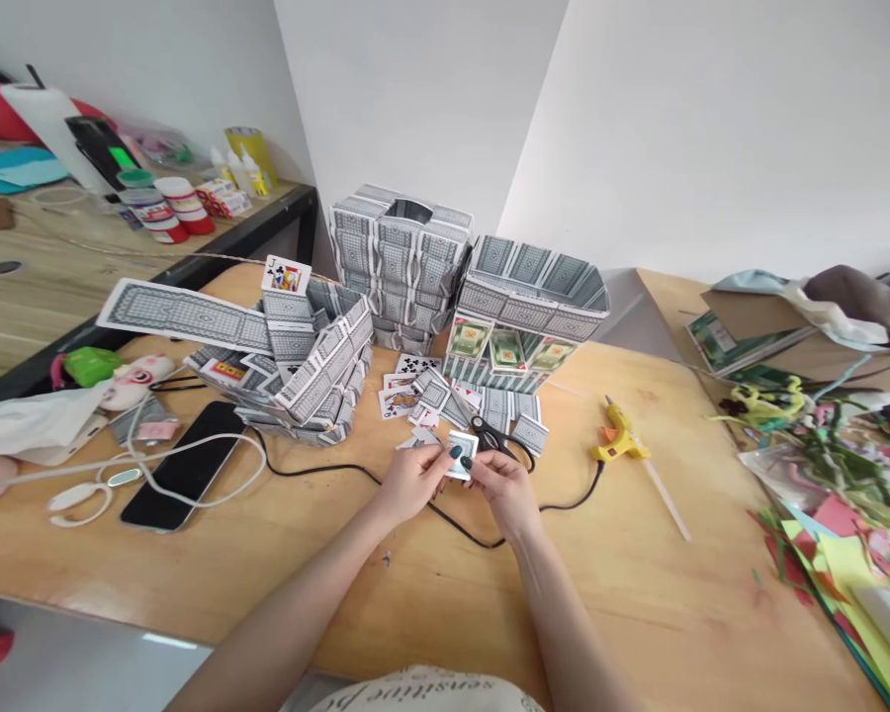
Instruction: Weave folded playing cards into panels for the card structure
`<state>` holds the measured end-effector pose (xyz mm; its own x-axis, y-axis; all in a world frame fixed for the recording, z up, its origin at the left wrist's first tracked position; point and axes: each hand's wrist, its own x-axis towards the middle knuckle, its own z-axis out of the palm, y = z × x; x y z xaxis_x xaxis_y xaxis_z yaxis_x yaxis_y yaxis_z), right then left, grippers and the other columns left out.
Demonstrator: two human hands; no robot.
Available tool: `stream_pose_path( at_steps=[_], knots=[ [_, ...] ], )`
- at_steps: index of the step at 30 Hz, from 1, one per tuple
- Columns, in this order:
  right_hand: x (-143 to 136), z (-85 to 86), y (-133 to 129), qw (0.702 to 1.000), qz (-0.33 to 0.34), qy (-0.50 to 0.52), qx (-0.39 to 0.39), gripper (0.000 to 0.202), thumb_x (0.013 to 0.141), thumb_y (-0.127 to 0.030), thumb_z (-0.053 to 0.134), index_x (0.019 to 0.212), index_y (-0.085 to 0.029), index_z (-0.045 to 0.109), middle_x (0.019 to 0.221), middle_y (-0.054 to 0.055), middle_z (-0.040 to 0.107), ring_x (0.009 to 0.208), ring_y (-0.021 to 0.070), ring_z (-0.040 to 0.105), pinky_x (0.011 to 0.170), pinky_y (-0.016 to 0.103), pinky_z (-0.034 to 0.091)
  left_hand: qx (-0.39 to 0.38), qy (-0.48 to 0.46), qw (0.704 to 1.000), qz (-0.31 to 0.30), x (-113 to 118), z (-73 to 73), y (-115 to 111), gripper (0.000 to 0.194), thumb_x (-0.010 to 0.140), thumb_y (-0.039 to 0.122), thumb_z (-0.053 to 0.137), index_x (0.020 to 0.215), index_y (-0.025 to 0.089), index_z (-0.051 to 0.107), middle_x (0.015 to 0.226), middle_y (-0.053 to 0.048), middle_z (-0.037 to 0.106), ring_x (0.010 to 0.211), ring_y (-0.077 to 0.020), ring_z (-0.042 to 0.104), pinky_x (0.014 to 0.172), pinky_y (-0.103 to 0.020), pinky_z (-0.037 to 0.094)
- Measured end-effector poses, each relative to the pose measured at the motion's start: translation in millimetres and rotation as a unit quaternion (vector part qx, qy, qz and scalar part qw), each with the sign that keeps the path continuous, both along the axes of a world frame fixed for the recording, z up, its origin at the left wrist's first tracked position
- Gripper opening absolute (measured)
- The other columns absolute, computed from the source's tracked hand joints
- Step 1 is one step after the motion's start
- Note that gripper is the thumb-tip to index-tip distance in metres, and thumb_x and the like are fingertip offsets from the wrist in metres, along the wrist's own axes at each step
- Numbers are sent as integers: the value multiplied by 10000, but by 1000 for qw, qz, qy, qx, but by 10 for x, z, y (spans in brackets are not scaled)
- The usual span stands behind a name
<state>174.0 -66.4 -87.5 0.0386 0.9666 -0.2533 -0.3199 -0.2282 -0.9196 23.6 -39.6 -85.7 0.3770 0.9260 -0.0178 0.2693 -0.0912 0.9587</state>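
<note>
Both hands are nearly closed, thumbs on top: L hand [417, 479] & R hand [507, 488] each pinch a small patterned card piece [461, 440] btwn thumb & fingers. It's up front of the loose cards [399, 400], just beside the scissors [480, 424]; folded or flat, can't tell.

To work it well, I'd keep both pinches near the edges, press evenly w/ thumb pads & line up borders b/f creasing, so the card doesn't skew.

Room-wise: best bare stretch of desk [623, 603] is R of the R forearm, short of the coloured paper [835, 554]. Glue gun [623, 438] sits beyond, its black cord [482, 543] looping close under both hands; could snag. L side's tight: phone [185, 467], white cable [261, 475]. Forearms cross the desk's front edge.
</note>
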Motion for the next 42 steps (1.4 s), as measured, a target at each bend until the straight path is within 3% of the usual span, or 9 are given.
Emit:
stream_pose_path(
  at_steps=[4, 10, 13, 16, 22, 29, 35, 39, 42],
  knots=[
    [-27, 20, -16, 999, 0, -43, 15, 180, 608, -327, 713, 599, -173, 620, 516, -10, 608, 483, 102, 499, 520, 235, 379, 103, 93, 990, 25, -6, 0, 8, 398, 838, 391, 382, 513, 162, 371, 476, 35, 398, 484, -83, 371, 488, -216, 276],
    [-22, -36, -11, 1000, 0, -24, 4, 183, 595, -316, 719, 579, -171, 608, 515, -10, 608, 474, 99, 491, 518, 235, 372, 118, 105, 987, 6, 3, 13, -18, 375, 868, 373, 300, 578, 168, 418, 517, 14, 447, 512, -100, 411, 513, -229, 304],
    [-32, -38, -8, 1000, 7, 19, -2, 174, 579, -297, 731, 573, -177, 605, 541, -13, 613, 482, 98, 492, 525, 238, 373, 89, 65, 994, 6, -2, 20, -32, 389, 861, 391, 321, 562, 164, 424, 491, 19, 442, 481, -91, 404, 487, -219, 307],
    [-58, -6, -11, 998, 12, 60, -11, 173, 560, -291, 739, 561, -188, 600, 533, -24, 595, 480, 99, 480, 518, 242, 371, -1, -19, 1000, 2, 10, 28, -46, 429, 848, 443, 341, 536, 160, 425, 433, 33, 418, 413, -76, 390, 420, -199, 294],
    [-84, 31, -19, 996, 18, 89, -19, 171, 567, -297, 735, 556, -195, 598, 511, -32, 568, 485, 103, 467, 517, 246, 362, -141, -139, 980, 15, 38, -9, -28, 504, 785, 563, 372, 502, 150, 433, 382, 38, 417, 318, -60, 372, 339, -184, 277],
    [-51, 6, -3, 996, -8, 86, 4, 147, 577, -277, 736, 570, -198, 612, 535, -39, 574, 488, 90, 461, 514, 229, 349, -111, -69, 990, -47, -14, 9, -40, 544, 791, 545, 394, 426, 150, 473, 347, 19, 423, 313, -64, 376, 356, -202, 264],
    [-64, 7, -9, 995, 31, 99, -10, 162, 603, -307, 722, 616, -194, 607, 557, -37, 556, 484, 80, 456, 487, 209, 348, -72, -24, 996, -54, -24, 70, -44, 604, 828, 518, 331, 351, 161, 430, 299, 16, 364, 298, -65, 340, 360, -212, 249],
    [-57, 15, -21, 998, 52, 38, -3, 175, 664, -362, 667, 729, -204, 632, 595, -22, 562, 490, 96, 478, 452, 216, 349, -66, -20, 997, -32, -7, 17, -25, 545, 838, 483, 345, 422, 155, 473, 340, 16, 419, 323, -75, 387, 374, -208, 288],
    [-36, -1, -28, 990, -6, -112, 86, 146, 726, -342, 611, 767, -210, 656, 597, -6, 554, 503, 110, 487, 466, 235, 393, -45, -37, 998, 9, 6, -16, -6, 398, 833, 432, 405, 617, 142, 573, 456, 12, 514, 394, -85, 453, 408, -202, 344]
  ],
)
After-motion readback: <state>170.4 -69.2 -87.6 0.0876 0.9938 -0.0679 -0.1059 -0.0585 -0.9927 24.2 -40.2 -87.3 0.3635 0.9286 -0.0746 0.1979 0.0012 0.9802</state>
